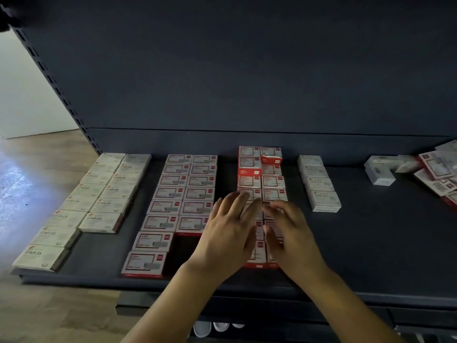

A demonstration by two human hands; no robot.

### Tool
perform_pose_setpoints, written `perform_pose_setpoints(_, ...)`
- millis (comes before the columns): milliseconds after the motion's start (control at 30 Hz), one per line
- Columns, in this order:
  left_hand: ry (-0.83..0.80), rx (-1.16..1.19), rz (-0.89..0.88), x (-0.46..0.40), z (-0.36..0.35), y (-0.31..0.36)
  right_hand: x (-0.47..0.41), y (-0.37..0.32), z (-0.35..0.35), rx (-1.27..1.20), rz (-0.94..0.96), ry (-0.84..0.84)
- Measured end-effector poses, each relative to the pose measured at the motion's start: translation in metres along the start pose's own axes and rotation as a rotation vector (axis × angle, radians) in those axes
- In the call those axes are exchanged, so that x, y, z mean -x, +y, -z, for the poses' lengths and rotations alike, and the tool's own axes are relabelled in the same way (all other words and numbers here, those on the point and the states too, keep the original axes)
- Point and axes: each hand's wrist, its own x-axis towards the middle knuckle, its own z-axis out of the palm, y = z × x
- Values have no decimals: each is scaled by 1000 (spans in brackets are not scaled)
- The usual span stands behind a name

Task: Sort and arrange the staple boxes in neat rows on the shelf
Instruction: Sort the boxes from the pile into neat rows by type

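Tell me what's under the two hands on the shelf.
Under the left hand and right hand lies the front of a double row of red-and-white staple boxes. The boxes beneath the palms are mostly covered.

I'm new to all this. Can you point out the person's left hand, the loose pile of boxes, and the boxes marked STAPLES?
left hand (pixel 228 229): head view, back of the hand.
loose pile of boxes (pixel 436 167): head view, top box.
boxes marked STAPLES (pixel 101 220): head view, one box's top.

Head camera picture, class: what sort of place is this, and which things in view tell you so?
Probably a shop or stockroom. A dark metal shelf has a slotted upright like retail racking, many identical staple boxes lie in rows, and an unsorted pile waits at the right. Both hands rest on one row.
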Motion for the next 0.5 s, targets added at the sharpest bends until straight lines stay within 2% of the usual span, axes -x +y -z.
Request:
perform_pose_setpoints(367, 48, -50, 29, -50, -47, 98, 23, 92, 73, 19, -39, 6)
perform_pose_setpoints(500, 16, -45, 29, -66, -75, 138, 35, 134, 101, 13, -56, -2)
